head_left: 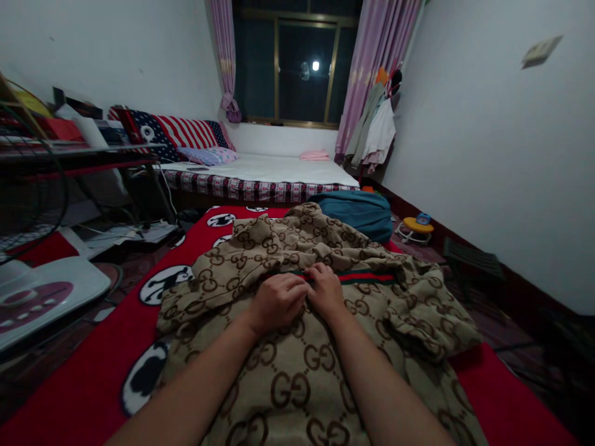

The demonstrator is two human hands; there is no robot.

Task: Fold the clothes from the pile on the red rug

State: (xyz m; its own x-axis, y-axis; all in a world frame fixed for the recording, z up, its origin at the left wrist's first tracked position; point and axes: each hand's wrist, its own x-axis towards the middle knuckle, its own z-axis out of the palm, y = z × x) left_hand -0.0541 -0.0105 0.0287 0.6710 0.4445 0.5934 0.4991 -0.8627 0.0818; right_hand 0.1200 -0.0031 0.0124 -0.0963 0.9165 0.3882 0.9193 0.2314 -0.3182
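A tan garment [290,359] with a brown linked-letter pattern lies spread over a red cover, its sleeves out to both sides. Across its upper part runs a green and red striped band [367,277]. My left hand [283,298] is closed on the cloth at the garment's middle, beside the band. Close against it, my right hand [324,288] pinches the cloth with bent fingers. The fingertips of both hands nearly meet, and they partly hide the fabric between them. Whether a fastener is under them I cannot tell.
The red cover [88,371] has black and white round prints. Behind the garment sits a teal cloth bundle [357,210]. A cluttered desk [83,152] stands left, a white-topped bed [274,168] at the back. Right are a yellow stool [418,225] and hanging clothes [379,133].
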